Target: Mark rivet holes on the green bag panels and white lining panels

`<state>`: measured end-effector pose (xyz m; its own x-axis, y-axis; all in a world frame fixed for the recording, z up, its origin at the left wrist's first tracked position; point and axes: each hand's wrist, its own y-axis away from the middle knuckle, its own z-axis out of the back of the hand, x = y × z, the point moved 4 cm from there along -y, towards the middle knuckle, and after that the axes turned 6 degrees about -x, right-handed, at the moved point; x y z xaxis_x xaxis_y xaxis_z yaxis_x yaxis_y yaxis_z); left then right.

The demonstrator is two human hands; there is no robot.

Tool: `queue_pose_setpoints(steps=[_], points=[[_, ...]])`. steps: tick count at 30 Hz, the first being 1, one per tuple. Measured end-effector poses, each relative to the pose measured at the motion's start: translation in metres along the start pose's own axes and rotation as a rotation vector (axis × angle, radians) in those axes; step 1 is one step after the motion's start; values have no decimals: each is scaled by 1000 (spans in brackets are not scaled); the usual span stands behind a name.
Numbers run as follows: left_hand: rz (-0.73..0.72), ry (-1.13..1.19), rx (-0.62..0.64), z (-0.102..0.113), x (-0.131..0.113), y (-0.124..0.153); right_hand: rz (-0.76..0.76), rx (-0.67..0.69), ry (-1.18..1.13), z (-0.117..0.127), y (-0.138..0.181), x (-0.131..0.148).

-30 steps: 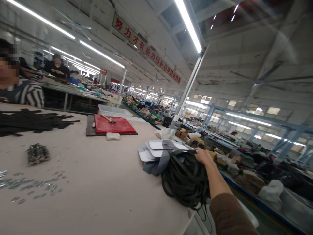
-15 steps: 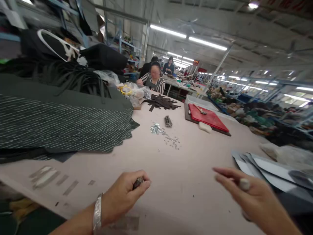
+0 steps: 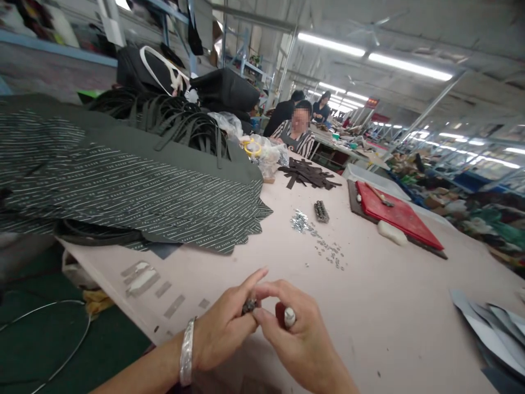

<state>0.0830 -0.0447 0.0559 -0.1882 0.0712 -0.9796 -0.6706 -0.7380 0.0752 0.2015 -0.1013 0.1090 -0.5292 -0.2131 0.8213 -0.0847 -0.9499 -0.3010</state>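
My left hand (image 3: 223,331), with a silver bracelet on the wrist, is closed around a bunch of small dark metal pieces (image 3: 249,305); its index finger points forward. Against this bunch press the thumb and fingertips of my right hand (image 3: 297,323). A rod-like thing with a pale round end (image 3: 289,316) is tucked in the curled fingers of my right hand; the rest of it is hidden. On the table beyond lie a pile of small shiny metal pieces (image 3: 299,221), scattered small rings (image 3: 330,253) and a block of dark metal pieces (image 3: 321,211).
Dark striped sheets with straps (image 3: 164,191) cover the table's left side. Dark strips (image 3: 309,174) lie at the back, where a person (image 3: 301,131) sits. A hammer (image 3: 379,195) rests on a red board (image 3: 400,213) at right. Grey-white sheets (image 3: 484,328) lie near right.
My right hand has come in from the right to meet my left hand at the dark metal pieces. The view has turned left, so the table things appear farther right.
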Motion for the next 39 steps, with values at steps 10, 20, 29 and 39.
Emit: queue_pose_setpoints(steps=[10, 20, 29, 39], points=[[16, -203, 180, 27, 18, -9, 126, 165, 147, -20, -22, -2], [-93, -156, 312, 43, 18, -16, 119, 64, 174, -41, -27, -14], [-103, -118, 206, 50, 17, -21, 55, -3, 229, -50, -35, -12], [-59, -102, 97, 59, 5, -31, -479, -53, -367, -61, -43, -50]])
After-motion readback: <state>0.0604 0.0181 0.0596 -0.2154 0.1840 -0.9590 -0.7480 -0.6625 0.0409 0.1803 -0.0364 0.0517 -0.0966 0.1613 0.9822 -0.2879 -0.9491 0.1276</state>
